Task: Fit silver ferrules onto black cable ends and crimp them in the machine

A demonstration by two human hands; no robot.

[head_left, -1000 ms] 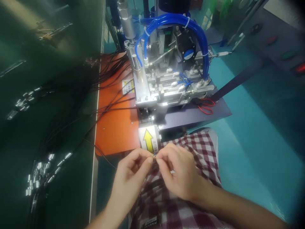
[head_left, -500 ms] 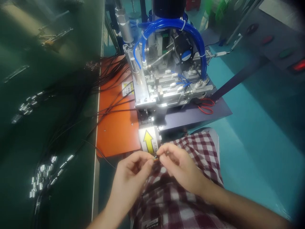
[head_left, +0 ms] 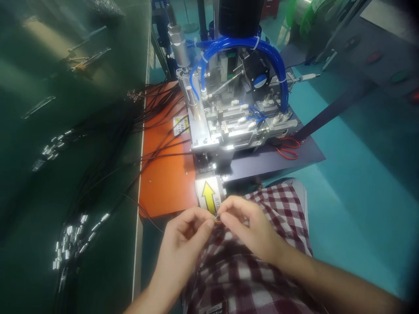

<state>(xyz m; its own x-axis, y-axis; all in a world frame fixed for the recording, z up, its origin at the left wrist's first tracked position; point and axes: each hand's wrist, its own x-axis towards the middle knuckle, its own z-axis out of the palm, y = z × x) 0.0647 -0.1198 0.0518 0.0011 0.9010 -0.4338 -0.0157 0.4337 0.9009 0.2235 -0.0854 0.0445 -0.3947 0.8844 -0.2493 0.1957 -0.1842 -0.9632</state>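
Over my lap, my left hand [head_left: 188, 237] is closed in a pinch at the end of a cable. From its fingertips thin wires [head_left: 217, 221] stick out, one of them orange and one pale. My right hand [head_left: 253, 229] meets them from the other side, thumb and forefinger pinched on the wire tips. A black cable [head_left: 147, 214] runs from the bench toward my left hand and goes out of sight behind it. Just beyond my fingers is a machine part with a yellow arrow label [head_left: 208, 196].
A metal machine [head_left: 229, 126] with blue air hoses [head_left: 278, 65] stands ahead on an orange plate [head_left: 166, 187]. On the dark green bench [head_left: 108, 270] at left lie black cables with shiny metal ends [head_left: 70, 237]. Red-handled scissors [head_left: 290, 148] rest at the machine's right.
My fingertips have come closer together, and the right thumb and forefinger have closed on the wires. The whole view has shifted slightly, so the machine and bench appear farther right and lower.
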